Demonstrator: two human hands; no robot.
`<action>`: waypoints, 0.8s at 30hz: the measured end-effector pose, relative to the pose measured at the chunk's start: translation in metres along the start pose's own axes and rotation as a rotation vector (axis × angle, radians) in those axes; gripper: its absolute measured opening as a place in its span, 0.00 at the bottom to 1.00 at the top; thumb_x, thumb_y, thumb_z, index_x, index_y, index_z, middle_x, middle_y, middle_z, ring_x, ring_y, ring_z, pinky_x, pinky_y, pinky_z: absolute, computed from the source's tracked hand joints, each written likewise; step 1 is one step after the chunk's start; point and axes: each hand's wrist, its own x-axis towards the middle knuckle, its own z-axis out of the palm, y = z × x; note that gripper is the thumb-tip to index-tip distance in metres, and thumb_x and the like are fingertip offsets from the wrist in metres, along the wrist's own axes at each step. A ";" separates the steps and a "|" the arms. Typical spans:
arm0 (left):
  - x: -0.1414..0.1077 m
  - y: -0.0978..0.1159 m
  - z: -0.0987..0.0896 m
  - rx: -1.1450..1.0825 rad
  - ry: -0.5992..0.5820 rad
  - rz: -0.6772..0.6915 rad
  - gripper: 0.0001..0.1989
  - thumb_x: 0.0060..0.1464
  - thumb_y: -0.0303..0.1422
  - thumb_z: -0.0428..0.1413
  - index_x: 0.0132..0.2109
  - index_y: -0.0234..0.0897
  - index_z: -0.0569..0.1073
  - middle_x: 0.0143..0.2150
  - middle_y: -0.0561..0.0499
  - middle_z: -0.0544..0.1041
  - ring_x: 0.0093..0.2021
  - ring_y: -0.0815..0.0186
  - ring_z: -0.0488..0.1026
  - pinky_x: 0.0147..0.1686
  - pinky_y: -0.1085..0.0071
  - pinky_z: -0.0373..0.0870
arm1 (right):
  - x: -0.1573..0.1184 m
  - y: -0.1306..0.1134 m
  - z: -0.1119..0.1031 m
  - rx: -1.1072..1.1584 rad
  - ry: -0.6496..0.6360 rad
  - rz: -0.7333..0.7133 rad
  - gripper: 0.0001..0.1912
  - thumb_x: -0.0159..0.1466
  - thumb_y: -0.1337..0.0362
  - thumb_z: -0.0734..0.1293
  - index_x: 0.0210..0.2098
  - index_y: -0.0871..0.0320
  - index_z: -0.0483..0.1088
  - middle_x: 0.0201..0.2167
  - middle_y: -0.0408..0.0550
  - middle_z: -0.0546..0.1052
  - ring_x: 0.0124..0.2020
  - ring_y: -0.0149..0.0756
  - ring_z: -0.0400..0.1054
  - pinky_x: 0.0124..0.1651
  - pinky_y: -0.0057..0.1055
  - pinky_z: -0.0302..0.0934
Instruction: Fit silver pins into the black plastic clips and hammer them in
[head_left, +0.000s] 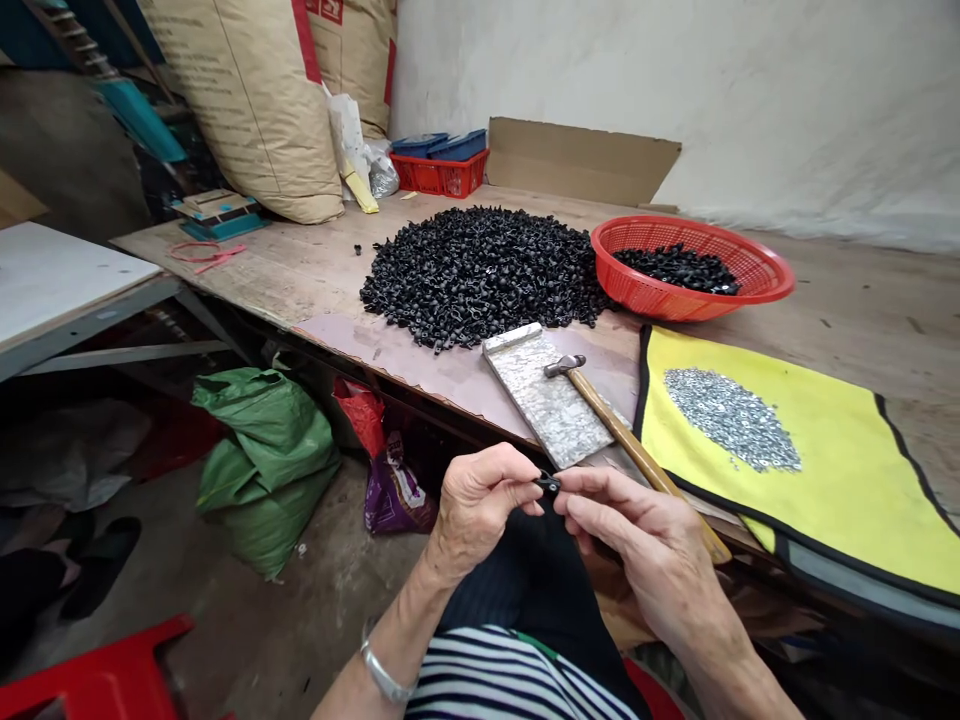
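Above my lap, my left hand point(484, 500) pinches a small black plastic piece point(549, 482) between thumb and fingertips. From the other side, the thumb and fingers of my right hand point(645, 530) close on the same piece. A tiny bright spot shows on it, too small to make out. Just beyond the hands, a hammer point(611, 420) lies with its head on a worn metal plate point(544, 395) and its wooden handle toward me. Behind the plate rises a big heap of similar black pieces point(487, 270). Small silvery metal bits point(731, 420) lie on a yellow cloth point(840, 430) at right.
A red plastic basket point(694, 235) holds more black pieces. Large paper sacks point(247, 100) and a red crate point(442, 175) with blue boxes stand at the back. Below the table's left edge sits a green sack point(262, 460); a red stool point(97, 670) is at lower left.
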 end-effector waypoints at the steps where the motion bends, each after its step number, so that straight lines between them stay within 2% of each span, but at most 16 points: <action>1: -0.001 0.001 0.000 0.038 -0.007 0.028 0.04 0.48 0.30 0.60 0.27 0.36 0.76 0.26 0.51 0.73 0.23 0.67 0.72 0.26 0.70 0.70 | 0.000 0.000 0.000 -0.001 0.000 0.006 0.14 0.54 0.57 0.69 0.34 0.60 0.74 0.22 0.44 0.72 0.22 0.29 0.62 0.24 0.26 0.58; 4: -0.002 0.004 0.001 0.095 -0.024 0.084 0.04 0.49 0.29 0.59 0.28 0.37 0.77 0.27 0.50 0.73 0.25 0.67 0.71 0.27 0.70 0.69 | 0.003 0.000 0.001 -0.019 0.001 0.001 0.13 0.53 0.57 0.70 0.33 0.60 0.72 0.20 0.42 0.70 0.20 0.28 0.60 0.23 0.25 0.57; 7: -0.003 0.003 0.002 0.091 -0.030 0.067 0.04 0.49 0.28 0.58 0.27 0.37 0.77 0.25 0.51 0.72 0.24 0.67 0.71 0.27 0.70 0.68 | 0.006 0.000 0.002 -0.043 -0.011 -0.026 0.13 0.54 0.56 0.68 0.33 0.59 0.71 0.19 0.41 0.70 0.20 0.28 0.60 0.22 0.25 0.56; 11: -0.004 -0.004 0.008 0.026 0.010 -0.107 0.03 0.46 0.27 0.59 0.26 0.36 0.73 0.21 0.53 0.71 0.20 0.67 0.71 0.21 0.73 0.67 | 0.009 0.002 0.002 -0.126 -0.071 -0.031 0.10 0.59 0.58 0.63 0.29 0.59 0.68 0.18 0.39 0.67 0.18 0.26 0.59 0.20 0.22 0.54; 14: -0.006 -0.015 0.010 -0.071 0.068 -0.263 0.04 0.43 0.28 0.60 0.27 0.35 0.71 0.18 0.56 0.70 0.15 0.68 0.70 0.16 0.75 0.65 | 0.010 0.008 0.000 -0.170 -0.138 0.054 0.10 0.60 0.60 0.61 0.25 0.58 0.64 0.15 0.37 0.64 0.14 0.23 0.56 0.16 0.21 0.50; 16: -0.009 -0.021 0.011 -0.109 0.072 -0.308 0.07 0.41 0.28 0.61 0.30 0.34 0.71 0.19 0.56 0.71 0.14 0.68 0.69 0.15 0.74 0.65 | 0.014 0.011 -0.006 -0.161 -0.199 0.123 0.09 0.59 0.62 0.61 0.24 0.58 0.63 0.13 0.35 0.64 0.12 0.22 0.53 0.14 0.20 0.47; 18: -0.013 -0.025 0.010 -0.120 0.051 -0.322 0.09 0.42 0.29 0.61 0.34 0.34 0.71 0.20 0.56 0.71 0.14 0.69 0.69 0.15 0.74 0.66 | 0.025 0.007 -0.019 -0.143 -0.229 0.159 0.08 0.56 0.63 0.63 0.22 0.58 0.63 0.12 0.35 0.64 0.10 0.23 0.52 0.11 0.21 0.44; 20: -0.015 -0.027 0.009 -0.112 0.043 -0.330 0.10 0.42 0.30 0.60 0.35 0.34 0.71 0.21 0.56 0.71 0.15 0.69 0.68 0.16 0.74 0.66 | 0.045 -0.009 -0.041 -0.137 -0.194 0.137 0.08 0.53 0.65 0.65 0.20 0.60 0.64 0.10 0.37 0.64 0.08 0.24 0.52 0.10 0.22 0.44; 22: -0.016 -0.025 0.008 -0.092 0.052 -0.332 0.10 0.42 0.30 0.60 0.35 0.34 0.71 0.21 0.56 0.71 0.15 0.70 0.68 0.16 0.75 0.65 | 0.072 -0.037 -0.069 -0.123 -0.089 0.043 0.08 0.52 0.65 0.66 0.20 0.62 0.65 0.10 0.37 0.64 0.10 0.23 0.54 0.13 0.21 0.47; 24: -0.015 -0.023 0.009 -0.069 0.050 -0.336 0.10 0.42 0.31 0.60 0.33 0.33 0.70 0.20 0.56 0.71 0.15 0.70 0.68 0.16 0.75 0.65 | 0.098 -0.068 -0.096 -0.079 0.090 -0.087 0.11 0.56 0.62 0.63 0.21 0.62 0.64 0.13 0.37 0.66 0.13 0.21 0.56 0.17 0.20 0.49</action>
